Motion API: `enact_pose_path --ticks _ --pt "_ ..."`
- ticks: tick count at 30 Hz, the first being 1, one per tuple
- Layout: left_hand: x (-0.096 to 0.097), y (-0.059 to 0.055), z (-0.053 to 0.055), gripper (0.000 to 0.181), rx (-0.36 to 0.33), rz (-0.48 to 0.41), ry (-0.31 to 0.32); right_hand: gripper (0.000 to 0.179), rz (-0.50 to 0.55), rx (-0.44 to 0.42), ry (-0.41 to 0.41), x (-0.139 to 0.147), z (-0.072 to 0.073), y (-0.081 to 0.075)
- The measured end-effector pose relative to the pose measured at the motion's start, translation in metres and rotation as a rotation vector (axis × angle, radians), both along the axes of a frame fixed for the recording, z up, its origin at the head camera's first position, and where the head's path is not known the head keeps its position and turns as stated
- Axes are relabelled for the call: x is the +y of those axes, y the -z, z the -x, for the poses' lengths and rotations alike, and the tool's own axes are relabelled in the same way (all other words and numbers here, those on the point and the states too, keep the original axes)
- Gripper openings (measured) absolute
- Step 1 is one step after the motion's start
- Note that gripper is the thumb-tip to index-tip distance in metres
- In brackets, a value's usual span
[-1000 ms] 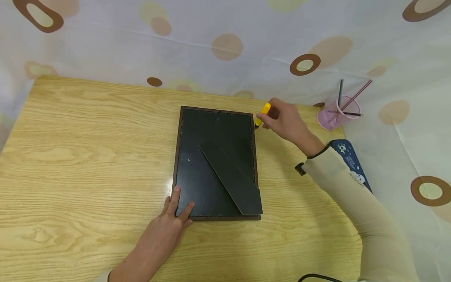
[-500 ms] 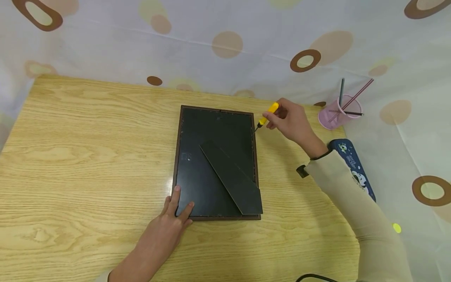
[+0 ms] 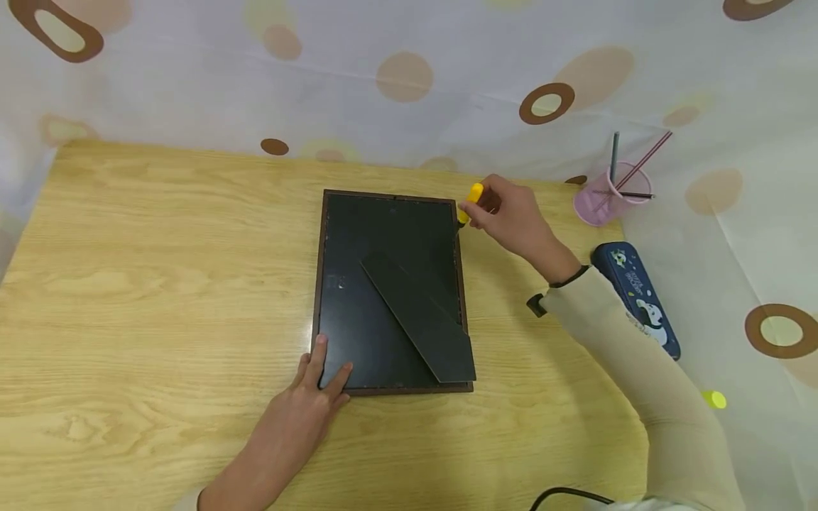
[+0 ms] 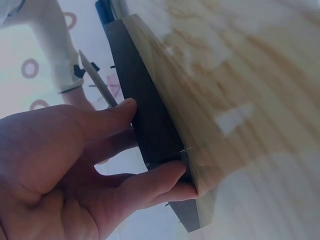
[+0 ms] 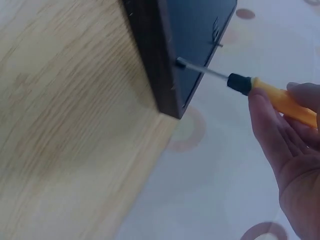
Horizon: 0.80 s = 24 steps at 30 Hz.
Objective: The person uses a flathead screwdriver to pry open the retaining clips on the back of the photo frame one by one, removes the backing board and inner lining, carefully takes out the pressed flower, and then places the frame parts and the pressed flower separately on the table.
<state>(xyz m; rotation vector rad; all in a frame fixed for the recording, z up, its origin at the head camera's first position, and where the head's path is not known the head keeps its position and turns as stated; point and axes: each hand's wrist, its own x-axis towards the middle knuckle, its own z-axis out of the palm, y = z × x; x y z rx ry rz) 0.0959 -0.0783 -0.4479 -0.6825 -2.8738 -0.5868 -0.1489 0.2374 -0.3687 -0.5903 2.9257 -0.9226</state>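
Note:
A picture frame (image 3: 390, 227) lies face down on the table, with its black back panel and slanting easel leg (image 3: 418, 319) upward. At its near left corner, my left hand (image 3: 297, 411) holds the frame, two fingertips on the back and others against the edges. In the left wrist view, thumb and fingers are bent round that corner. My right hand (image 3: 514, 216) pinches the yellow handle of a screwdriver (image 5: 280, 97) between thumb and fingers. The screwdriver's metal tip meets the inside edge of the frame's right side, near the far corner.
Right of the frame stands a pink cup (image 3: 597, 202) with several pencils or sticks. A dark blue pencil case (image 3: 639, 298) lies partly behind the right sleeve. A yellow-green object (image 3: 714, 399) shows beyond that sleeve. A black cable (image 3: 562, 491) curves at the near edge.
The screwdriver handle swung right and lower, then back left and more upright, with its tip staying by the frame's right edge. The left hand keeps its place. The whole view shifts slightly.

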Motion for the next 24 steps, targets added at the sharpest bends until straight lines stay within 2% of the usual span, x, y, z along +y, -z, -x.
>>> enact_pose_path --ticks 5,11,14,19,21,24 --pt "-0.001 0.000 -0.003 0.039 -0.005 -0.001 0.000 0.023 -0.099 0.017 -0.052 -0.015 -0.009 -0.004" --pt "-0.003 0.002 0.001 0.038 0.067 0.062 0.049 0.021 -0.113 0.050 -0.035 -0.017 -0.014 -0.001" --pt "-0.004 0.001 0.006 0.038 0.091 0.095 0.116 0.021 -0.090 0.058 0.005 -0.016 -0.016 0.001" --pt "-0.005 -0.003 0.017 0.040 0.093 0.150 0.273 0.025 -0.043 0.096 0.035 -0.015 -0.019 0.005" --pt "-0.004 -0.005 0.022 0.042 0.087 0.167 0.306 0.026 -0.023 0.118 0.034 -0.015 -0.020 0.007" --pt "-0.004 -0.007 0.028 0.049 0.069 0.192 0.311 0.024 0.014 0.158 0.042 -0.013 -0.022 0.009"
